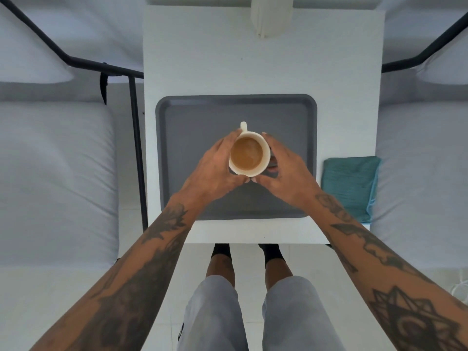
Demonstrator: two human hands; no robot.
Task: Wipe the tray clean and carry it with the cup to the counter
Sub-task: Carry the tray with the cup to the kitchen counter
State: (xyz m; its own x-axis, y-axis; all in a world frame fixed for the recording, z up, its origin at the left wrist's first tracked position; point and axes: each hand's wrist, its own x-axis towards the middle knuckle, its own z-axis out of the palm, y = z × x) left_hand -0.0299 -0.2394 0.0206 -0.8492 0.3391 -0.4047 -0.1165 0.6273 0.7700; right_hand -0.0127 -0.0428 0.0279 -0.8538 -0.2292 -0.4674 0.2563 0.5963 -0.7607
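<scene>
A cream cup holding brown coffee is over the middle of a dark grey tray, its handle pointing away from me. My left hand wraps the cup's left side and my right hand wraps its right side, thumbs meeting at the near edge. Whether the cup rests on the tray or is raised off it I cannot tell. The tray lies flat on a small white table. A folded teal cloth lies on the table just right of the tray.
A white rounded object sits at the table's far edge. Beds with white sheets and black metal frames flank the table on both sides. My legs and feet stand on the white floor at the table's near edge.
</scene>
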